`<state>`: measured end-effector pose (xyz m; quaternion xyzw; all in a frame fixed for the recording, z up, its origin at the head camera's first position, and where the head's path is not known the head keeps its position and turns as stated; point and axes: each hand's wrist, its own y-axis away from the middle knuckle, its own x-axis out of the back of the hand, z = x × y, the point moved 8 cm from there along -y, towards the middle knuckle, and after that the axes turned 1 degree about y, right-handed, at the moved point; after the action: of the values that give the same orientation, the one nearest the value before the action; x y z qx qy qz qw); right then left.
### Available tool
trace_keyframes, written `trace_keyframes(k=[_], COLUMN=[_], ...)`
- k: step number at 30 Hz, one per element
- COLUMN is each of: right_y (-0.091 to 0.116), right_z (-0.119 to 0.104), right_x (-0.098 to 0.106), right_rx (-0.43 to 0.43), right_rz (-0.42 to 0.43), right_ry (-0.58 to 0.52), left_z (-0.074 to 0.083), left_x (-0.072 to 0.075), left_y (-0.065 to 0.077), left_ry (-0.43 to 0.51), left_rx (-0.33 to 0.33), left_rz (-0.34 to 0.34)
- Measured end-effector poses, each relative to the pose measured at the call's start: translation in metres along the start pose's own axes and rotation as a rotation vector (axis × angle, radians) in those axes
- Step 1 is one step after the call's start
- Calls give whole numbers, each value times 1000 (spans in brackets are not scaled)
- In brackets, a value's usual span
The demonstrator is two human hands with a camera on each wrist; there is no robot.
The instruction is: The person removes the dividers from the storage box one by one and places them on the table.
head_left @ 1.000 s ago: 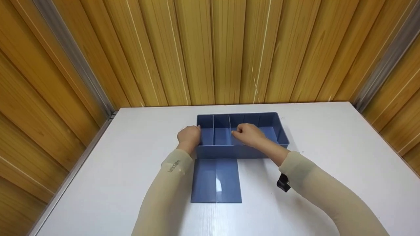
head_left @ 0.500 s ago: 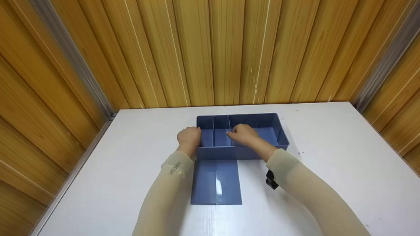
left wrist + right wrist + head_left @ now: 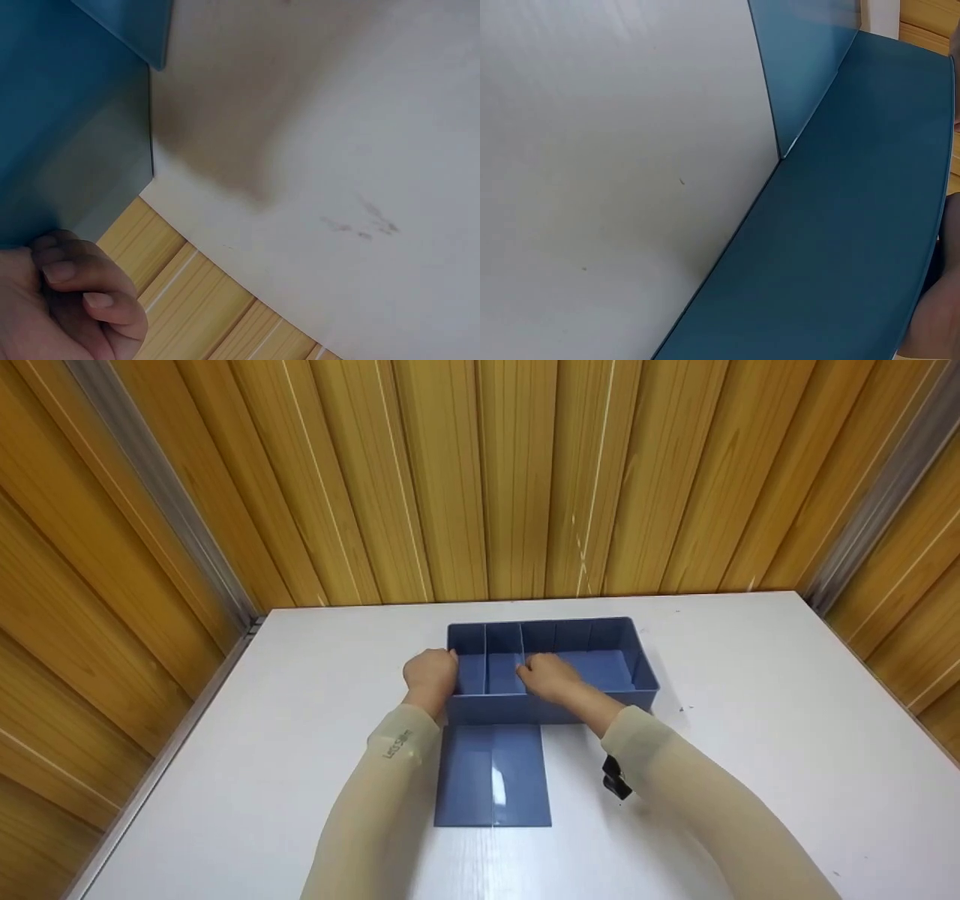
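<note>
A blue rectangular box (image 3: 480,710) lies lengthwise on the table, its top uncovered. Two upright dividers split off narrow compartments at its left; the rest is one long space. My left hand (image 3: 430,676) grips the left end wall, thumb over the rim; in the left wrist view its curled fingers (image 3: 105,300) lie against the outside. Reaching over the front wall, my right hand (image 3: 553,679) pinches the top of the second divider (image 3: 522,639). The first divider (image 3: 485,660) stands between the hands. In the right wrist view the front wall (image 3: 817,225) hides most of the hand.
Two flat blue plates, a left one (image 3: 463,787) and a right one (image 3: 523,765), lie side by side on the white table (image 3: 300,735), close against the box's front. Behind the table rises a wood-patterned panel wall (image 3: 450,487).
My right hand has moved left and slightly down onto the second divider, and its fingers have closed there. The left hand stays on the end wall; the box and plates have not moved.
</note>
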<state>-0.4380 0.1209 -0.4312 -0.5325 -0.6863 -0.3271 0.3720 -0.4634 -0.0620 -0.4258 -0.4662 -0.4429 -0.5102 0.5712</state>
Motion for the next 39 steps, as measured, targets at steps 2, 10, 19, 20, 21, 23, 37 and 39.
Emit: trace_keyframes(k=[2, 10, 19, 20, 21, 23, 37, 39], right_y=[0, 0, -1, -1, -1, -1, 0, 0], right_z=[-1, -1, -2, -3, -3, -4, -6, -6], right_x=[0, -1, 0, 1, 1, 3, 7, 8], right_rx=[0, -9, -1, 1, 5, 11, 12, 13], right_rz=[10, 3, -11, -8, -8, 0, 0, 4], right_ry=[3, 11, 40, 43, 46, 47, 41, 42], left_z=[0, 1, 2, 2, 2, 2, 1, 1], left_x=[0, 0, 3, 3, 3, 2, 0, 1], left_y=[0, 0, 1, 1, 1, 0, -1, 0], left_ry=[3, -21, -24, -28, -31, -33, -10, -4], left_rx=[0, -13, -27, -27, -29, -31, -31, -27], left_rz=[6, -2, 30, 28, 25, 16, 16, 19])
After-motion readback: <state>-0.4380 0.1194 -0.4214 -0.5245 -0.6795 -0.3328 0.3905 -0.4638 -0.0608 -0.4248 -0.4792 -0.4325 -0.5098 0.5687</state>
